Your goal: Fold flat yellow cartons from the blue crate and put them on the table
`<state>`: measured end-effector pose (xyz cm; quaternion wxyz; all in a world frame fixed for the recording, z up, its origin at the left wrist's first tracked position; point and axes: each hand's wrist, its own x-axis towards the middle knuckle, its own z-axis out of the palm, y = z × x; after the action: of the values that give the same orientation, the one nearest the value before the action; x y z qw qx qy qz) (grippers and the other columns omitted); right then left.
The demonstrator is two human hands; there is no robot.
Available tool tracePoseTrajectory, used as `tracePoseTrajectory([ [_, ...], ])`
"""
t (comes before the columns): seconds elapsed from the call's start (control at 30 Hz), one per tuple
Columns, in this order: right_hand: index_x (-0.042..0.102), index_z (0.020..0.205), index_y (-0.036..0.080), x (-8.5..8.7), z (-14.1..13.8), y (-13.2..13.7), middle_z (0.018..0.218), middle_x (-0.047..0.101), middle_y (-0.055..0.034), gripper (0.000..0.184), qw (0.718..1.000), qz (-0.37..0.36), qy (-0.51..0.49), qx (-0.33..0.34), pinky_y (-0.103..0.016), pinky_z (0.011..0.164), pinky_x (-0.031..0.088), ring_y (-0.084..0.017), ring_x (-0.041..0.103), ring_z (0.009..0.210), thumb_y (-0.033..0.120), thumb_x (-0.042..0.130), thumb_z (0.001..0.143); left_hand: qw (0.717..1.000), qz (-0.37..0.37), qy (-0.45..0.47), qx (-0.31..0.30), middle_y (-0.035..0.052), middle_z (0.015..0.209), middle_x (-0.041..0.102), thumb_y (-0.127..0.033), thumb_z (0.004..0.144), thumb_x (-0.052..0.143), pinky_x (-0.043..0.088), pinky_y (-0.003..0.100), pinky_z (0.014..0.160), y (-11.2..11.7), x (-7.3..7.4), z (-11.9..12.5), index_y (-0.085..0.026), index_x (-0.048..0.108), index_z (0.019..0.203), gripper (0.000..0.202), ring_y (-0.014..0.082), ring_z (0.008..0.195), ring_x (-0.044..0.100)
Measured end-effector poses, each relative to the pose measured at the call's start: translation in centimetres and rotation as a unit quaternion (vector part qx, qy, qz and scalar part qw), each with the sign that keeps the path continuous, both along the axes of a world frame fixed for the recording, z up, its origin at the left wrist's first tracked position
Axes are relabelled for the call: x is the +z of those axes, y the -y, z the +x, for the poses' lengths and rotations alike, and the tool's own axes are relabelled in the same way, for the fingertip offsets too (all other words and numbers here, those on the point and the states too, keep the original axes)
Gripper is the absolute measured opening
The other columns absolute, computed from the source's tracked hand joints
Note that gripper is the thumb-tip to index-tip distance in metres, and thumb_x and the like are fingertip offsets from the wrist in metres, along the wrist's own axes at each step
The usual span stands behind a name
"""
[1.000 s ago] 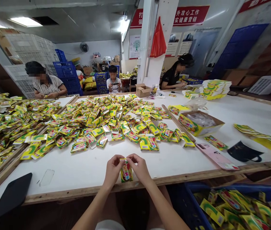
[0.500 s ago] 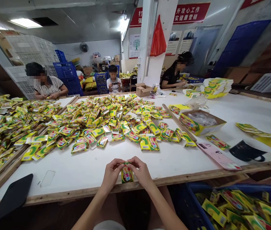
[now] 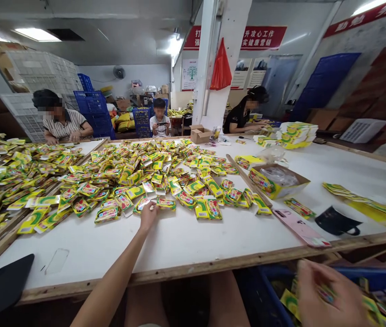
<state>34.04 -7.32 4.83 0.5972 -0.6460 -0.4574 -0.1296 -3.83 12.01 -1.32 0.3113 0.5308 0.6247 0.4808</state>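
Observation:
My left hand (image 3: 149,216) reaches to the front edge of a heap of small yellow-and-green boxes (image 3: 134,165). Its fingers are closed at the end of one small box (image 3: 139,205), partly hidden behind them. Down at the right, my right hand (image 3: 332,297) hangs over a blue crate (image 3: 268,290) that holds many similar boxes. That hand is blurred, with its fingers curled. A coloured printed patch shows between thumb and fingers; whether it is a box in the hand or one lying behind it, I cannot tell.
Wooden strips (image 3: 247,179) divide the white table (image 3: 179,240). On the right are a pink phone (image 3: 300,227), a black mug (image 3: 338,221) and an open carton (image 3: 278,177). A black flat object (image 3: 5,281) overhangs the left front edge. Several people sit across the table.
Both hands were together at the table's front edge on one small box. They have parted: the left moved forward to the heap, the right down over the crate. The view shifted slightly.

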Motion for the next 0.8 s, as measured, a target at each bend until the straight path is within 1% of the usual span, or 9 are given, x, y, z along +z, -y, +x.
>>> tracePoseTrajectory([
  [0.07,0.063,0.086,0.016,-0.9,-3.7,-1.3,0.082,0.063,-0.0088,0.029,0.997,-0.051,-0.029,0.059,-0.037,0.079,0.047,-0.022,0.058,0.077,0.045,0.058,0.083,0.999,0.025,-0.006,-0.022,0.0010,0.073,0.061,-0.025,0.079,0.052,0.047,0.027,0.064,1.8,0.6,-0.1,-0.018,0.055,0.080,0.008,0.0167,0.068,0.061],
  [0.13,0.064,0.088,0.017,-2.3,-7.8,-3.3,0.086,0.066,-0.0084,0.029,0.972,-0.114,-0.072,0.190,-0.034,0.074,0.050,-0.021,0.061,0.077,0.045,0.054,0.085,0.996,0.046,-0.019,-0.072,0.0015,0.077,0.061,-0.023,0.079,0.052,0.046,0.027,0.068,4.1,1.4,-0.4,-0.018,0.057,0.082,0.007,0.0166,0.073,0.060],
  [0.23,0.062,0.099,0.020,-4.3,-13.4,-6.7,0.104,0.066,-0.0096,0.026,0.902,-0.156,-0.136,0.379,-0.034,0.080,0.051,-0.023,0.063,0.093,0.040,0.055,0.084,0.978,0.083,-0.059,-0.181,0.0020,0.080,0.060,-0.020,0.080,0.051,0.044,0.026,0.069,7.4,2.7,-0.7,-0.019,0.058,0.083,0.008,0.0165,0.075,0.056],
  [0.3,0.058,0.105,0.021,-5.2,-16.4,-8.5,0.109,0.065,-0.0093,0.027,0.851,-0.168,-0.176,0.464,-0.036,0.083,0.051,-0.023,0.062,0.100,0.034,0.057,0.082,0.965,0.086,-0.070,-0.239,0.0022,0.079,0.058,-0.020,0.083,0.049,0.044,0.026,0.069,8.9,3.2,-0.7,-0.019,0.058,0.083,0.009,0.0166,0.075,0.054],
  [0.37,0.055,0.107,0.023,-5.6,-18.5,-9.6,0.105,0.066,-0.0074,0.027,0.805,-0.184,-0.204,0.526,-0.035,0.081,0.051,-0.021,0.063,0.096,0.030,0.057,0.081,0.962,0.066,-0.054,-0.260,0.0017,0.075,0.057,-0.022,0.086,0.047,0.043,0.027,0.069,9.7,3.3,-0.8,-0.018,0.058,0.084,0.011,0.0165,0.074,0.053],
  [0.47,0.054,0.106,0.023,-5.8,-19.6,-10.1,0.093,0.068,-0.0044,0.025,0.780,-0.203,-0.210,0.554,-0.031,0.071,0.051,-0.018,0.064,0.079,0.027,0.056,0.081,0.964,0.051,-0.010,-0.261,0.0017,0.076,0.058,-0.027,0.088,0.046,0.044,0.027,0.070,10.0,2.8,-0.6,-0.018,0.057,0.084,0.015,0.0161,0.074,0.053],
  [0.57,0.056,0.102,0.022,-5.8,-19.3,-9.7,0.088,0.066,-0.0027,0.021,0.788,-0.212,-0.192,0.545,-0.028,0.065,0.049,-0.015,0.060,0.069,0.027,0.056,0.081,0.964,0.051,0.059,-0.253,0.0022,0.083,0.060,-0.032,0.090,0.046,0.045,0.027,0.072,10.2,2.1,0.1,-0.020,0.054,0.097,0.017,0.0158,0.076,0.055],
  [0.67,0.059,0.097,0.021,-5.8,-18.8,-9.3,0.083,0.065,-0.0016,0.018,0.795,-0.219,-0.176,0.538,-0.027,0.065,0.047,-0.015,0.057,0.068,0.029,0.056,0.081,0.970,0.054,0.116,-0.206,0.0017,0.087,0.062,-0.035,0.090,0.047,0.046,0.028,0.073,11.0,1.3,1.1,-0.022,0.048,0.109,0.023,0.0151,0.076,0.057],
  [0.8,0.061,0.093,0.020,-5.6,-19.0,-9.3,0.083,0.066,-0.0020,0.014,0.785,-0.230,-0.158,0.553,-0.028,0.073,0.048,-0.017,0.060,0.076,0.028,0.056,0.082,0.979,0.031,0.103,-0.174,0.0012,0.080,0.062,-0.039,0.085,0.056,0.047,0.026,0.069,12.2,0.4,1.7,-0.019,0.057,0.096,0.023,0.0156,0.073,0.058],
])
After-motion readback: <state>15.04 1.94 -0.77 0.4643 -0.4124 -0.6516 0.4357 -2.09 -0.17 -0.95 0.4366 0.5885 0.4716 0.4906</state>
